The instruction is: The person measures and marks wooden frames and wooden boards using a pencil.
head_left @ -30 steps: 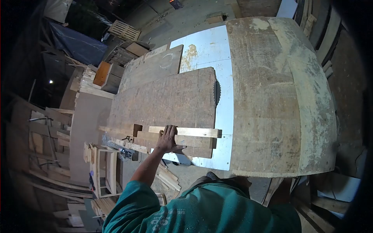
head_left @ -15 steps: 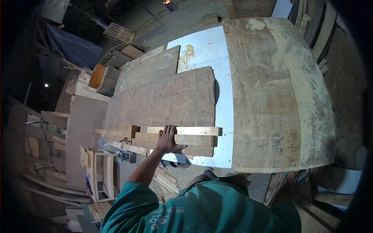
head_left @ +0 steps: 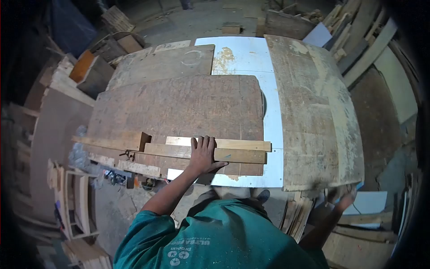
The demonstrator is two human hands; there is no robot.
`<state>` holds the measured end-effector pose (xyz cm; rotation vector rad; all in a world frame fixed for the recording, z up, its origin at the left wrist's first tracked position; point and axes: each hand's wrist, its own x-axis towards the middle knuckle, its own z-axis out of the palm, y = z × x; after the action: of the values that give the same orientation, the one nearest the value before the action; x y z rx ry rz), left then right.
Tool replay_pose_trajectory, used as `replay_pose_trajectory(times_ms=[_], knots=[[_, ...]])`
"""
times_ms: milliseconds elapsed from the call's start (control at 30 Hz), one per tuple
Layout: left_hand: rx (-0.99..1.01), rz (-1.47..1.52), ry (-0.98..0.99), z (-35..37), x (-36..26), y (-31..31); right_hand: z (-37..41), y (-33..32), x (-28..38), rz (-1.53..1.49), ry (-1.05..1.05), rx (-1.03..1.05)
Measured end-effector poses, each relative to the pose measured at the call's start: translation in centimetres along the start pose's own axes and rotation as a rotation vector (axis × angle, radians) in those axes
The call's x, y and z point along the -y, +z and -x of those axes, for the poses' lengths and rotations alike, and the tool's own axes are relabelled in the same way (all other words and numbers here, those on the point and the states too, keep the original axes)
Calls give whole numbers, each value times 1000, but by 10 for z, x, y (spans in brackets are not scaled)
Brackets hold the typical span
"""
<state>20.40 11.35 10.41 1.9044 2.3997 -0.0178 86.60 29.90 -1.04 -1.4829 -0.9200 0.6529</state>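
My left hand (head_left: 204, 156) lies across two wooden strips, its fingers over the pale strip (head_left: 244, 145) and its thumb by the near side of the thicker, browner strip (head_left: 246, 156). The strips sit side by side on the near edge of the large brown board (head_left: 179, 105). Off to the right, my right hand (head_left: 344, 198) is beside the near corner of the worn plywood sheet (head_left: 313, 134). Motion blurs its fingers, and a dark smeared shape is next to it. Whether it holds something is unclear.
A longer wooden block (head_left: 116, 140) lies left of the strips, near a dark clamp-like piece (head_left: 127, 155). White sheeting (head_left: 274, 121) shows between the boards. Wood pieces (head_left: 296, 210) stand below the right table edge. A wooden frame (head_left: 80, 204) stands at lower left.
The view has shifted and turned. My right hand, mostly hidden below the table edge before, now shows farther out to the right. My left hand stays on the strips.
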Motion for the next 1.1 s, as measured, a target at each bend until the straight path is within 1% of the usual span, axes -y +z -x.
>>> replay_pose_trajectory(times_ms=[33, 67, 100, 133, 167, 200, 233, 267, 400, 467, 567, 600, 700, 767, 800, 867, 933, 967, 1000, 1100], knots=[[-36, 9, 24, 2, 5, 1, 49, 46, 83, 141, -182, 25], [-71, 17, 52, 3, 9, 3, 44, 48, 77, 466, -508, 99], [-147, 29, 88, 5, 14, 11, 64, 70, 116, 328, -365, 154], [-179, 50, 114, 6, 19, 13, 94, 101, 163, 186, -226, 203], [-209, 72, 143, 6, 22, 14, 117, 118, 193, 260, -210, 200], [-165, 77, 134, 6, 21, 9, 141, 129, 219, 274, -191, 202], [-172, 74, 149, 5, 21, 11, 164, 140, 246, 289, -173, 204], [-181, 68, 156, 5, 22, 13, 185, 149, 266, 238, -161, 216], [-233, 42, 159, 5, 27, 19, 226, 164, 300, 95, -120, 276], [-221, 72, 150, 8, 27, 17, 234, 163, 307, 42, -85, 313], [-292, 74, 160, 8, 30, 23, 241, 158, 320, -34, -64, 395], [-223, 107, 149, 8, 30, 18, 244, 157, 325, -60, -63, 431], [-192, 137, 131, 10, 31, 12, 265, 157, 354, -157, -283, 481], [-172, 157, 127, 10, 32, 10, 285, 152, 388, -367, -237, 517], [-171, 156, 123, 10, 32, 12, 297, 153, 399, -567, -318, 545], [-166, 135, 118, 11, 33, 12, 307, 139, 414, -529, -811, 547], [-121, 124, 115, 11, 34, 6, 307, 138, 442, -560, -1165, 819], [-97, 119, 118, 12, 33, 5, 317, 138, 457, -628, -1074, 936], [-118, 109, 123, 11, 34, 9, 328, 138, 472, -695, -973, 1043], [-144, 89, 127, 10, 34, 13, 331, 142, 480, -957, -869, 1212]])
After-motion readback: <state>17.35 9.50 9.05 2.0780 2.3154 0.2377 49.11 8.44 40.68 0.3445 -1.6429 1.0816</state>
